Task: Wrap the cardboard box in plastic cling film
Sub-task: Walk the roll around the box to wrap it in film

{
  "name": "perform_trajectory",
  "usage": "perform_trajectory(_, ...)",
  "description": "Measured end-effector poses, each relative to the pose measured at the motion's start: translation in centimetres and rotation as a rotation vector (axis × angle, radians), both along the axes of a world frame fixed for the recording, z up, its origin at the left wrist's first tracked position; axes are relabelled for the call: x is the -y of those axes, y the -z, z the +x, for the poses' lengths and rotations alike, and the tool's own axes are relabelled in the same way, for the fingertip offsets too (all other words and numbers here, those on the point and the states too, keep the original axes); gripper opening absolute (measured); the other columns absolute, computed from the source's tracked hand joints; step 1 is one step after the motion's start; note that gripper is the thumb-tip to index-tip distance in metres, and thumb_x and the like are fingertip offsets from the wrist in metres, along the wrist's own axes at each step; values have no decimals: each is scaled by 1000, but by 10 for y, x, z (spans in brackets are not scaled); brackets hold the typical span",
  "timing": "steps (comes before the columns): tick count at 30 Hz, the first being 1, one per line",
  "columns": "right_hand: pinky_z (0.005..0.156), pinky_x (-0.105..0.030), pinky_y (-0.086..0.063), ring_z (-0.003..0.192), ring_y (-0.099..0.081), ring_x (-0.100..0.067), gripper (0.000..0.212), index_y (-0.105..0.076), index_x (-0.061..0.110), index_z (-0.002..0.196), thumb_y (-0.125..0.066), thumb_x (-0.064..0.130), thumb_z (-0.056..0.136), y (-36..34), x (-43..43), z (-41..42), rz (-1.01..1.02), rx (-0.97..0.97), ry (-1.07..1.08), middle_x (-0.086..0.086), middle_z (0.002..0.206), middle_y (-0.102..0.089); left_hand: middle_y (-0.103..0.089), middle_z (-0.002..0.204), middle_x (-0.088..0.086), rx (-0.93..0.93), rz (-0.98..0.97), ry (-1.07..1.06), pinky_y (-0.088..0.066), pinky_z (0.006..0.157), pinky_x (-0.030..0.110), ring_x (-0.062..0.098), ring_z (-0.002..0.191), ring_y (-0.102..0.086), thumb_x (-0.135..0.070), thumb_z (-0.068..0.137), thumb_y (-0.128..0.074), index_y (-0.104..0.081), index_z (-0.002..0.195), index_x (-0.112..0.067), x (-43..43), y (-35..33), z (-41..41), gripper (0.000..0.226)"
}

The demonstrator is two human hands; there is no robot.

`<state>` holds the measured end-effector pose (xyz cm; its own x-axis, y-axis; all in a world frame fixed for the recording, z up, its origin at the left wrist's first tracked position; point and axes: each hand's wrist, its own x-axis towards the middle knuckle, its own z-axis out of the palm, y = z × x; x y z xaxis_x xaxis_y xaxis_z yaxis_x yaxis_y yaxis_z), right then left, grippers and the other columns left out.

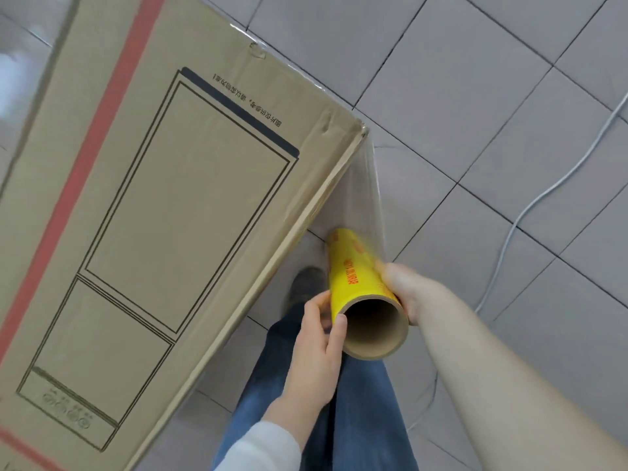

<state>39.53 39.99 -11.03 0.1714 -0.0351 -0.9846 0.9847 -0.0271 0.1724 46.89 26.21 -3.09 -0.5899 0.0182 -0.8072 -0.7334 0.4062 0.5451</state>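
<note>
1. The box (163, 205) fills the view from 12 to 8 o'clock, standing on the tiled floor (475, 113).
2. Film (360, 195) stretches from its corner to the yellow roll (360, 270) at 5 o'clock.
3. The left hand (316, 351) and right hand (404, 287) clasp the roll's sides.
4. Mid-wrap; next, probably carry the roll round the corner, keeping tension.
5. Red lettering on the roll and the box's print are unreadable.

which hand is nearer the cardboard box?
Left. The left hand grips the cling film roll on the cardboard box side; the right hand grips its far side.
</note>
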Motion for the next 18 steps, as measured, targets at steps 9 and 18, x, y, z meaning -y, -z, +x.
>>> perform_trajectory(9, 90, -43, -51, 98, -63, -30, 54, -55, 10, 126, -37, 51, 97, 7, 0, 10, -125, -50, 29, -18, 114, -66, -41, 126, -33, -80, 81, 224, -37, 99, 23, -6, 119, -43, -64, 72, -45, -39, 111, -47, 18, 22, -38, 43)
perform_trajectory(18, 74, -39, -55, 100, -67, -28, 64, -35, 32, 143, -48, 60, 87, -20, 14, 78, -181, -68, 418, -13, 121, -65, -53, 121, -18, -123, -43, -55, -38, 86, 6, -4, 112, -50, -69, 80, -31, -38, 120, -49, 7, 3, 31, 46)
